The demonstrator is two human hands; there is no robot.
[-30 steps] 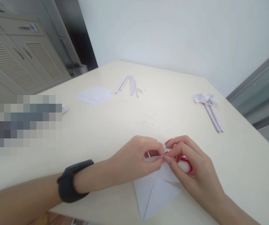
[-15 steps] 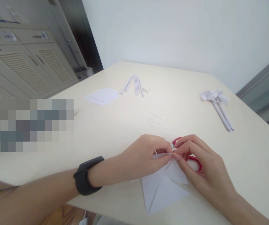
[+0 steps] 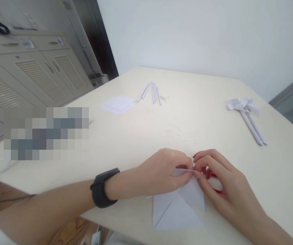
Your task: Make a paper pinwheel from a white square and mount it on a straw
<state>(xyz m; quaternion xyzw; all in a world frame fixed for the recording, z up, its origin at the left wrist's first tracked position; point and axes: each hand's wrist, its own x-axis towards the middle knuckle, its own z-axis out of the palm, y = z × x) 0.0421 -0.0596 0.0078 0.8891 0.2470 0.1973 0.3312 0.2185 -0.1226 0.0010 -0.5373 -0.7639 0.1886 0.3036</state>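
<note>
A square sheet of white paper (image 3: 179,212) with diagonal slits lies near the table's front edge, its far part lifted between my hands. My left hand (image 3: 165,173), with a black watch on its wrist, pinches the raised paper between thumb and fingers. Close against it, my right hand (image 3: 223,183) has its thumb and fingertips pressed together at the same raised corner. Whether anything small is between the right fingertips cannot be made out. Behind the right fingers lie red-handled scissors (image 3: 216,189), mostly hidden by that hand.
Thin paper scraps (image 3: 175,130) lie ahead of my hands. Farther back are a stack of paper sheets (image 3: 117,104), several rolled paper sticks (image 3: 153,92) and some tiny bits (image 3: 164,98). Paper pinwheels (image 3: 248,115) on rolled sticks lie at right. A blurred-out patch (image 3: 47,132) covers something at left.
The camera view has shifted, moving the table and its things slightly to the right. Both hands keep their pinch at the raised paper, which has turned a little.
</note>
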